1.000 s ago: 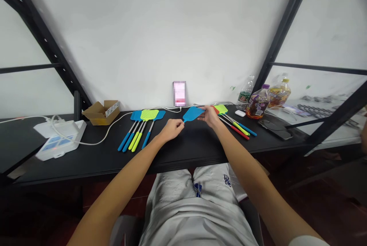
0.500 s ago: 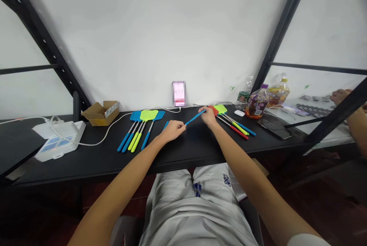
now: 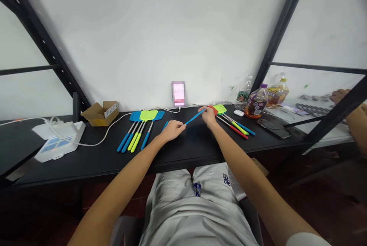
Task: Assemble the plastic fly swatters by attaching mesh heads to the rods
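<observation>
A blue fly swatter is stretched between my two hands above the black table, its flat head turned edge-on. My left hand is closed around it near the neck, and a bit of blue handle shows behind that hand. At the head's far end, the fingers of my right hand are closed on the tip. Several blue and yellow-green fly swatters lie in a fanned row to the left. On the right, a few more with red, yellow-green and blue handles lie partly behind my right hand.
A lit phone leans on the wall. Left stand an open cardboard box and a white power strip with cables. Bottles, a white case and a dark phone sit right. Another person's hand shows far right.
The blue swatter has rotated from face-up to edge-on between my hands, then stayed almost still. The other person's hand has come into view at far right.
</observation>
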Tool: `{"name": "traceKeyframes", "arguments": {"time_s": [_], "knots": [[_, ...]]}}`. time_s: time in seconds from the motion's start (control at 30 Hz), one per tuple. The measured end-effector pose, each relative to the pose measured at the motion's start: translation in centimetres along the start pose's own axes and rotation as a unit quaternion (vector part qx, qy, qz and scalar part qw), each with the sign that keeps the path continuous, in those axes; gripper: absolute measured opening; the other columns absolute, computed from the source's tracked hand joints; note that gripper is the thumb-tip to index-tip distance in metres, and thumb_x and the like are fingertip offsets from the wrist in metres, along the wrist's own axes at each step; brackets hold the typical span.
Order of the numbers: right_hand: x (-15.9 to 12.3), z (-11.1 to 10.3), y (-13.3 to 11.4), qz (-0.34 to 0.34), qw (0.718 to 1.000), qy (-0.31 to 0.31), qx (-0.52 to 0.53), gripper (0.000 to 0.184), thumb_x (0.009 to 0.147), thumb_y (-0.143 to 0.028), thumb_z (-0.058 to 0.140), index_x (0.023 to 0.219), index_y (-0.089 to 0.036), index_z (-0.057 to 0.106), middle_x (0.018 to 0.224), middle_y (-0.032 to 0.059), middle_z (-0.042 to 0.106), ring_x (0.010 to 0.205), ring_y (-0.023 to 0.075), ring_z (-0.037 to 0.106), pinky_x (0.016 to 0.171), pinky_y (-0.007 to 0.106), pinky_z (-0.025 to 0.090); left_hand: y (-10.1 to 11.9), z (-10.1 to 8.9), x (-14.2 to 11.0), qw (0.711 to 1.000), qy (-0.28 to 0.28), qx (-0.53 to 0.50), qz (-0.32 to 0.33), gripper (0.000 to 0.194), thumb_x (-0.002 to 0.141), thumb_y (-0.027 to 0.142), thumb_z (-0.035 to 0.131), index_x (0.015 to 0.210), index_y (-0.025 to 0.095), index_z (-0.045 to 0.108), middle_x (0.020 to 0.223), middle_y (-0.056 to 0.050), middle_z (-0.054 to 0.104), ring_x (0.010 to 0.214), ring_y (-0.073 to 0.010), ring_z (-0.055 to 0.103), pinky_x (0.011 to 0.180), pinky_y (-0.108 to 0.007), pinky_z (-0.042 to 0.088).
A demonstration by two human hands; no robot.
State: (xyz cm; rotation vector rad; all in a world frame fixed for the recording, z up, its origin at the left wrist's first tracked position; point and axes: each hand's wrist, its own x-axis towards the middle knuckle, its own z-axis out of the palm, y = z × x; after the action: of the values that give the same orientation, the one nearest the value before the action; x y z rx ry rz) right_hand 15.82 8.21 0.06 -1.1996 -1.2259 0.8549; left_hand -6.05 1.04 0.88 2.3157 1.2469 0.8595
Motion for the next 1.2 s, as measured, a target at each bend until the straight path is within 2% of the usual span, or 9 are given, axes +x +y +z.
{"name": "traceKeyframes", "arguments": {"time_s": [0.1, 0.23, 0.37, 0.63, 0.9, 0.97, 1.07, 1.13, 1.2], "knots": [[-0.3, 0.1, -0.8, 0.055, 0.997, 0.02, 0.057, 0.012, 0.078, -0.03, 0.053, 0.078, -0.019, 0.058, 0.056, -0.0028, 0.049, 0.046, 0.0107, 0.047, 0.04, 0.021, 0.033, -0.2, 0.0, 0.1, 1.0, 0.004, 0.008, 0.004, 0.049, 0.088, 0.049, 0.046, 0.051, 0.019, 0.035, 0.051, 0.003, 0.028, 0.051, -0.01, 0.027, 0.052, -0.027, 0.017], [-0.8, 0.0, -2.0, 0.145, 0.979, -0.057, 0.134, 0.037, 0.085, -0.053, 0.047, 0.082, -0.018, 0.057, 0.057, 0.0003, 0.053, 0.041, 0.0129, 0.05, 0.036, 0.023, 0.033, -0.2, 0.0, 0.2, 1.0, 0.001, 0.014, -0.005, 0.055, 0.09, 0.055, 0.042, 0.05, 0.019, 0.035, 0.051, 0.003, 0.03, 0.05, -0.0103, 0.027, 0.053, -0.028, 0.017], [-0.8, -0.5, -2.1, 0.169, 0.968, -0.076, 0.171, 0.025, 0.082, -0.038, 0.051, 0.084, -0.015, 0.061, 0.063, 0.0048, 0.061, 0.051, 0.0164, 0.059, 0.042, 0.025, 0.041, -0.2, 0.0, 0.2, 1.0, 0.007, 0.013, -0.01, 0.055, 0.09, 0.057, 0.041, 0.05, 0.019, 0.035, 0.051, 0.002, 0.03, 0.05, -0.0106, 0.027, 0.053, -0.028, 0.016], [0.4, -0.4, -0.6, 0.083, 0.991, 0.016, 0.109, 0.024, 0.062, -0.015, 0.061, 0.085, -0.015, 0.067, 0.073, 0.001, 0.068, 0.061, 0.0125, 0.058, 0.052, 0.023, 0.043, -0.6, 0.2, 0.3, 1.0, 0.004, 0.013, -0.001, 0.053, 0.09, 0.055, 0.043, 0.053, 0.018, 0.034, 0.052, 0.003, 0.03, 0.053, -0.0098, 0.026, 0.054, -0.027, 0.016], [0.4, 0.0, -0.2, -0.01, 0.997, 0.053, 0.059, 0.018, 0.069, -0.013, 0.056, 0.086, -0.017, 0.059, 0.074, 0.0005, 0.067, 0.065, 0.0134, 0.06, 0.057, 0.022, 0.044, -0.5, 0.1, 0.3, 1.0, -0.014, 0.002, -0.008, 0.054, 0.09, 0.056, 0.042, 0.053, 0.017, 0.042, 0.051, 0.002, 0.04, 0.051, -0.0098, 0.033, 0.054, -0.026, 0.018], [0.4, 0.0, -0.2, -0.021, 0.998, 0.051, 0.036, 0.012, 0.075, -0.024, 0.06, 0.085, -0.017, 0.061, 0.076, 0.0013, 0.068, 0.068, 0.0138, 0.06, 0.059, 0.023, 0.045, -0.5, 0.1, 0.3, 1.0, -0.015, 0.004, -0.007, 0.054, 0.09, 0.056, 0.043, 0.052, 0.017, 0.041, 0.05, 0.002, 0.04, 0.051, -0.0097, 0.033, 0.054, -0.026, 0.018], [0.3, 0.0, -0.2, -0.033, 0.999, -0.009, 0.02, 0.027, 0.073, -0.038, 0.069, 0.087, -0.015, 0.065, 0.078, 0.0025, 0.069, 0.07, 0.0151, 0.062, 0.062, 0.024, 0.047, -0.5, 0.1, 0.3, 1.0, -0.012, 0.004, -0.004, 0.054, 0.09, 0.055, 0.043, 0.052, 0.017, 0.04, 0.05, 0.002, 0.04, 0.05, -0.0097, 0.034, 0.054, -0.027, 0.018], [0.2, 0.1, -0.1, -0.028, 0.998, -0.055, 0.023, 0.03, 0.069, -0.037, 0.074, 0.087, -0.014, 0.066, 0.078, 0.0034, 0.07, 0.069, 0.016, 0.063, 0.06, 0.026, 0.048, -0.5, 0.2, 0.4, 1.0, -0.012, 0.002, -0.005, 0.054, 0.091, 0.055, 0.043, 0.052, 0.018, 0.04, 0.05, 0.003, 0.04, 0.05, -0.0097, 0.034, 0.053, -0.027, 0.018], [0.2, 0.3, 0.0, -0.02, 0.998, -0.048, 0.022, 0.028, 0.068, -0.035, 0.075, 0.083, -0.014, 0.066, 0.075, 0.0044, 0.07, 0.066, 0.0167, 0.063, 0.058, 0.026, 0.048, -0.5, 0.3, 0.4, 1.0, -0.011, 0.001, -0.007, 0.054, 0.091, 0.055, 0.043, 0.053, 0.018, 0.04, 0.05, 0.003, 0.04, 0.05, -0.0097, 0.034, 0.053, -0.027, 0.018]]}}
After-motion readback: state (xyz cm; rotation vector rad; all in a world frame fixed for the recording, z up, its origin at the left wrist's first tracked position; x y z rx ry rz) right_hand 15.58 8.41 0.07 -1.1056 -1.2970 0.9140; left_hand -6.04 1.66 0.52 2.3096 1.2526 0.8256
